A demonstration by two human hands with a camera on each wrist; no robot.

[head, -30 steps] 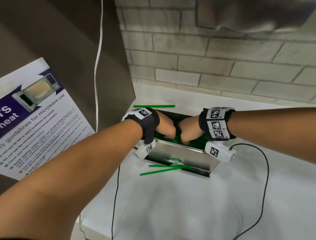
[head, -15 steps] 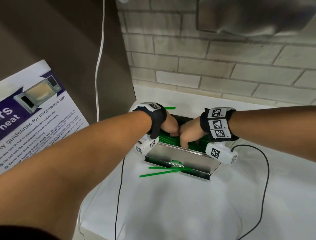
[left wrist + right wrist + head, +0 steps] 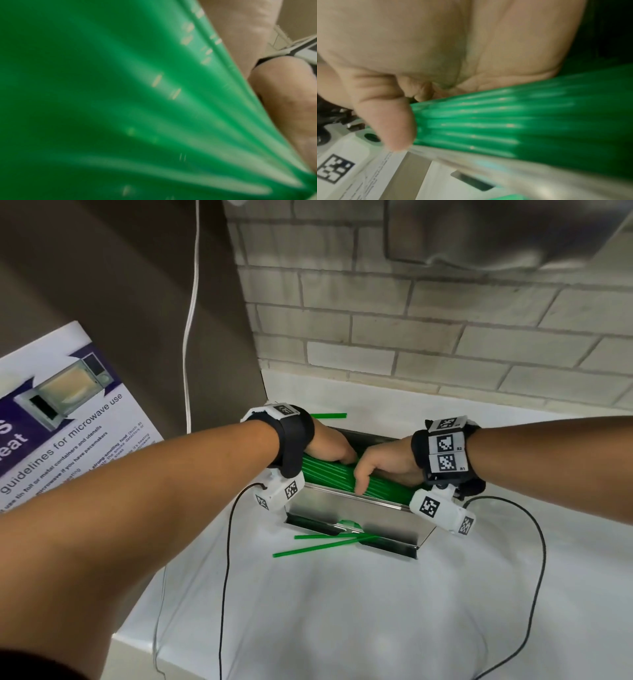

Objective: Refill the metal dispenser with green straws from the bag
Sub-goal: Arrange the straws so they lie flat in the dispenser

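The metal dispenser (image 3: pixel 359 510) stands open-topped on the white counter (image 3: pixel 342 611). A thick bundle of green straws (image 3: pixel 329 474) lies lengthwise in its top. My left hand (image 3: pixel 330 448) curls over the bundle's left part from behind. My right hand (image 3: pixel 371 469) grips the middle, thumb down its front. In the left wrist view the straws (image 3: pixel 120 108) fill the frame. The right wrist view shows my thumb (image 3: pixel 390 121) pressed on the straws (image 3: pixel 505 121) above the dispenser's steel wall (image 3: pixel 530 178). Two loose straws (image 3: pixel 322 546) stick out of the bottom slot; another loose straw (image 3: pixel 330 416) lies behind.
A brick wall (image 3: pixel 411 337) closes the back, and a brown panel with a microwave poster (image 3: pixel 68 422) stands at the left. A white cord (image 3: pixel 191 320) hangs down it. Black cables (image 3: pixel 534 559) loop over the counter beside the dispenser. The counter's front edge (image 3: pixel 144 645) runs at lower left.
Both hands have risen slightly from deep in the dispenser, and the green bundle now shows under them. My left forearm has swung up and back.
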